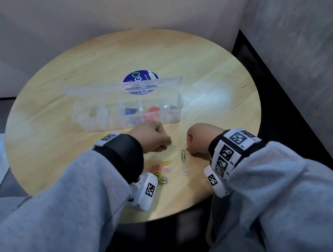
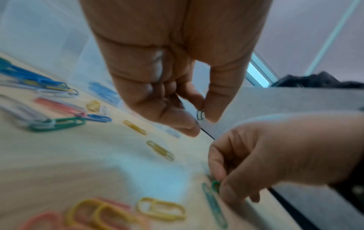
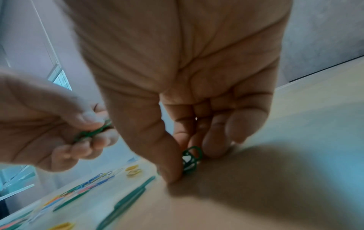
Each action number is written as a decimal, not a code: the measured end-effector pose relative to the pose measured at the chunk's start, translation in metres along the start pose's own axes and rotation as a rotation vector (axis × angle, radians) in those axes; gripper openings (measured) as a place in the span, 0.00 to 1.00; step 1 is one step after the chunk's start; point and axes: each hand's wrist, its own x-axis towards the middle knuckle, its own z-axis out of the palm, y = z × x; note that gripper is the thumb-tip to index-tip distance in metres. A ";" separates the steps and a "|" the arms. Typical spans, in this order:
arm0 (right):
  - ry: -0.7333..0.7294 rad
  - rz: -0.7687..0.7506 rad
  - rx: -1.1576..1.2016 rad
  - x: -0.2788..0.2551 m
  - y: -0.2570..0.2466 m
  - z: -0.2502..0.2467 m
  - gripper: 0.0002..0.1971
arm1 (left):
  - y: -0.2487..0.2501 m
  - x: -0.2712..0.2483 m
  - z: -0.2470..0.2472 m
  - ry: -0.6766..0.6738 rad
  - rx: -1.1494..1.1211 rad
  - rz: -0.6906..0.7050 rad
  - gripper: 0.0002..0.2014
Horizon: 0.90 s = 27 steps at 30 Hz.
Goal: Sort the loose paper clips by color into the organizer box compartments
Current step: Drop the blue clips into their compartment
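While both hands sit curled just in front of the organizer box (image 1: pixel 128 111), each one has green clips pinched. The left hand (image 1: pixel 152 136) has its thumb and fingertips closed on a green paper clip (image 2: pixel 200 114), held a bit above the bench (image 1: pixel 58 107). The right hand (image 1: pixel 200 137) is down at the surface, thumb and fingers clamped on a little bunch of green clips (image 3: pixel 191 160) that touches the wood. Another green clip (image 1: pixel 183 155) lies flat just beside the right hand, not held.

Nearer the body, between the two wrists, there's the loose pile (image 1: pixel 160 172): yellow, pink/orange, green, blue and white ones all mixed, with a couple of white clips (image 1: pixel 185 172) lying a bit apart to the right.

The box is clear plastic with its lid open and standing up at the back. Blue clips (image 1: pixel 130 110) are in one compartment, red ones (image 1: pixel 153 109) in the next to the right, silver ones (image 1: pixel 170 106) in the rightmost. A round blue sticker (image 1: pixel 139 78) sits behind the box.
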 end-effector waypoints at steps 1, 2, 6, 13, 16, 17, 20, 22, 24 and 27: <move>-0.003 -0.009 -0.003 -0.002 0.000 0.000 0.12 | 0.001 0.000 -0.001 0.004 -0.107 -0.017 0.14; -0.003 -0.020 -0.001 -0.004 0.000 -0.002 0.12 | 0.003 -0.001 -0.002 0.005 -0.195 -0.033 0.14; 0.047 -0.029 0.147 -0.009 0.010 -0.011 0.08 | 0.012 -0.003 0.004 -0.015 -0.329 -0.096 0.12; 0.006 -0.006 0.637 -0.021 0.028 -0.030 0.07 | 0.021 0.000 0.027 -0.101 0.120 -0.159 0.10; -0.012 -0.019 0.630 -0.025 0.025 -0.031 0.11 | 0.020 0.002 0.036 -0.069 0.562 -0.053 0.18; -0.019 -0.021 0.609 -0.025 0.024 -0.031 0.12 | 0.020 0.002 0.039 -0.060 0.610 -0.045 0.19; -0.032 -0.013 0.512 -0.026 0.024 -0.030 0.11 | 0.021 0.005 0.047 -0.056 0.695 -0.047 0.21; -0.030 -0.001 0.459 -0.026 0.025 -0.030 0.08 | 0.023 0.007 0.050 -0.053 0.733 -0.051 0.19; -0.030 0.004 0.438 -0.027 0.024 -0.028 0.07 | 0.025 0.008 0.053 -0.054 0.776 -0.055 0.15; -0.037 -0.002 0.409 -0.025 0.023 -0.025 0.08 | 0.026 0.009 0.054 -0.065 0.789 -0.077 0.14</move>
